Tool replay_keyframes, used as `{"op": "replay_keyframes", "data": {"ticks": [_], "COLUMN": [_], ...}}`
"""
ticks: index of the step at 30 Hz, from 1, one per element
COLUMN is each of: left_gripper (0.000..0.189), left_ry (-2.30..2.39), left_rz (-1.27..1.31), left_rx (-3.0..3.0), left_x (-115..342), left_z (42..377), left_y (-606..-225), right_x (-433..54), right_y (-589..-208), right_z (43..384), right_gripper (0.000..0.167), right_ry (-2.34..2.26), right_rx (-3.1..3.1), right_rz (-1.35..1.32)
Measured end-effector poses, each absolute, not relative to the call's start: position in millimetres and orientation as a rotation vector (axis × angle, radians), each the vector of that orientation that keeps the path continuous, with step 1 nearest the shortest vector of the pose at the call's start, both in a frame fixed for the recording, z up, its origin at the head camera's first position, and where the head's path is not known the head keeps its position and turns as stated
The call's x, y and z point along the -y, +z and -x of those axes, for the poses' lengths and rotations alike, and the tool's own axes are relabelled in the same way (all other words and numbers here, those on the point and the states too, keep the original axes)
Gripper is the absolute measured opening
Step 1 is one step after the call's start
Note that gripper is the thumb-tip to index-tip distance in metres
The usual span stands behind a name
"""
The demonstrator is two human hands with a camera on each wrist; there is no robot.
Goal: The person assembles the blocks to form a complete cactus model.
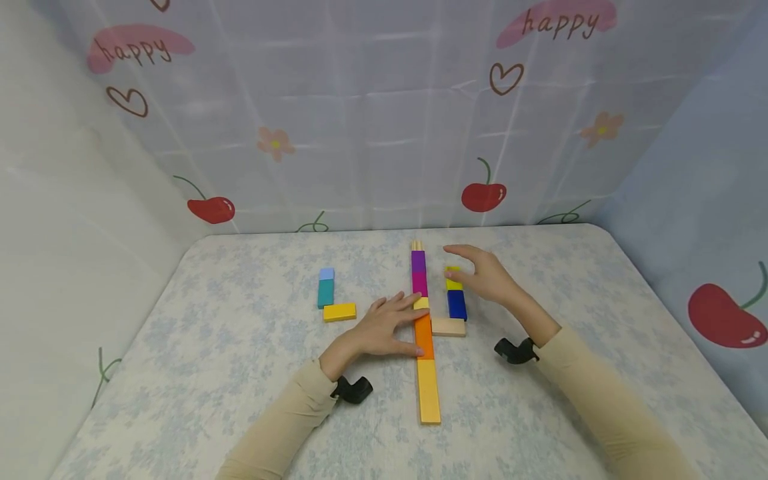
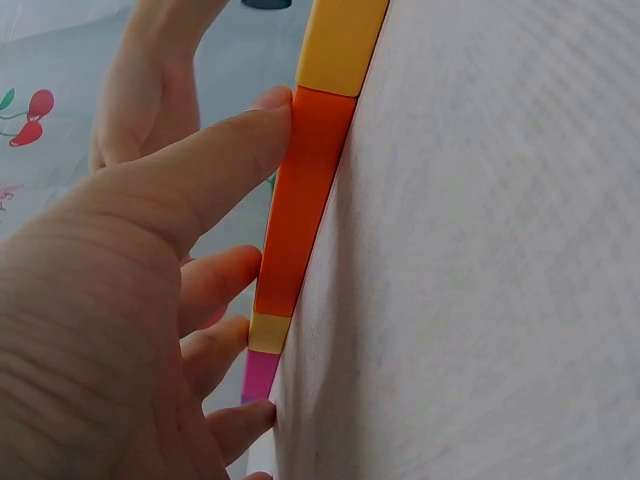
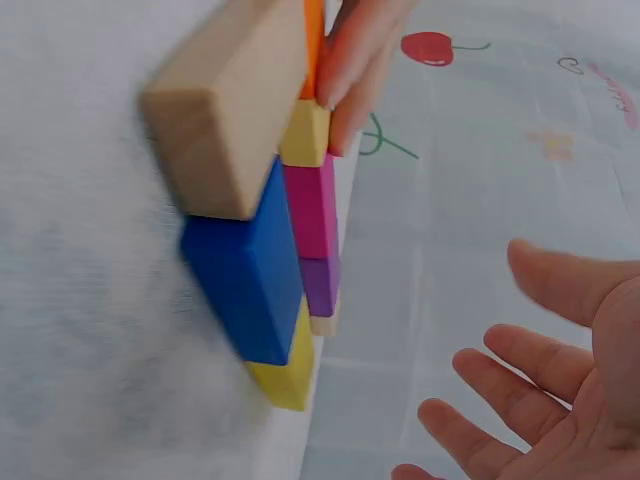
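A long row of coloured blocks runs away from the person: a light orange block point(image 1: 429, 393), an orange block point(image 1: 424, 333), a small pale yellow block point(image 1: 422, 303), a magenta block point(image 1: 419, 285) and a purple block point(image 1: 418, 261). My left hand point(image 1: 384, 330) lies over the row, its spread fingertips touching the orange and pale yellow blocks. To the right, a plain wooden block point(image 1: 449, 327) sits crosswise against the row, with a blue block point(image 1: 457, 305) and a yellow block point(image 1: 454, 284) beyond it. My right hand point(image 1: 489, 277) hovers beside the yellow block, fingers apart and holding nothing.
Left of the row lie a teal block point(image 1: 326, 293), a light blue block point(image 1: 327, 273) and a golden yellow block point(image 1: 339, 312). Thin pale sticks point(image 1: 417, 245) lie at the row's far end. A patterned curtain point(image 1: 384, 100) hangs behind the cloth-covered table point(image 1: 240, 333).
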State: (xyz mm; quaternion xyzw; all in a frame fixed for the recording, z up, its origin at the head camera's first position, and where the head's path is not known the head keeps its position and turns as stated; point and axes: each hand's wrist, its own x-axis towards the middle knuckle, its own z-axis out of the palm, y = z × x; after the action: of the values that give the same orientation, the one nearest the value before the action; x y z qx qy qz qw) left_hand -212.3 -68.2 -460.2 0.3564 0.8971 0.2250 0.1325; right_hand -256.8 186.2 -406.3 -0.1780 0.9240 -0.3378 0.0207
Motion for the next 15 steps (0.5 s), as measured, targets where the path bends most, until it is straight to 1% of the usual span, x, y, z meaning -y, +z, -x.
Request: {"op": "replay_keyframes", "data": {"ticks": [4,8,11,15], "left_gripper": [0.076,0.076,0.076,0.075], "left_ry": [0.649,0.64,0.635,0.63], "left_rz": [-1.023,-1.012,-1.01,-1.006], "left_rx": [-2.598,-2.602,-2.604,-2.604], "left_x": [68.2,67.6,67.3,67.5], "left_z": [212.2,212.4,212.6,212.7], "left_y": [-458.9,-459.3,-460.1,-460.9], "right_x": [-196.0,-205.0,-210.3,-213.8], "right_y": [-412.2,-421.8,-429.9,-438.7], "right_z": [241.5,233.3,229.5,226.1], "right_gripper": [0.064,0.073,0.076,0.076], "right_ry": [-1.071,-1.047,-1.012,-0.985], "right_rx": [-2.843,-2.811,-2.793,-2.764], "right_rz": [0.602,0.647,0.682,0.727]}}
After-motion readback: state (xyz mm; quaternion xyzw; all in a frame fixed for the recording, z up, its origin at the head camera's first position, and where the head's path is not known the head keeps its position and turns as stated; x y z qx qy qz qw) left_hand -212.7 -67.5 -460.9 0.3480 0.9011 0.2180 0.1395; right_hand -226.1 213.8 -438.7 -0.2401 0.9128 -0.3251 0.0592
